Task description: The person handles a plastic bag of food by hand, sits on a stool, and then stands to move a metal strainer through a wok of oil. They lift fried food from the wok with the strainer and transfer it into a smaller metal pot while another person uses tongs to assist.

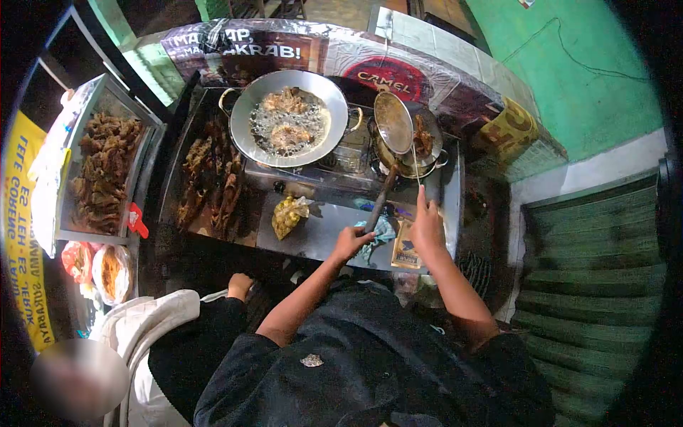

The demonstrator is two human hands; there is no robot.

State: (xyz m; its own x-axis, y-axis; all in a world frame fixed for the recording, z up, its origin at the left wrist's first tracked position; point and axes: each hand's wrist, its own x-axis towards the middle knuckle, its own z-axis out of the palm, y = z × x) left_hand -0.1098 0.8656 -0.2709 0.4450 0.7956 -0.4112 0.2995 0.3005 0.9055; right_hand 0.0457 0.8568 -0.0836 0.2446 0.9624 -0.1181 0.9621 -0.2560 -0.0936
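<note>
My left hand is closed around a long dark handle. This handle slants up to the smaller pan at the right; what its far end joins is hidden. In my right hand is the thin handle of a round skimmer, tilted over the left side of that pan. A browned fried piece lies in the pan beside the skimmer. To the left, a large wok holds bubbling oil with two battered pieces frying in it.
Browned food lies left of the wok. A bag of yellowish items, a light-blue cloth and a small box rest on the metal counter. A glass case of fried food stands left. Another person's hand is nearby.
</note>
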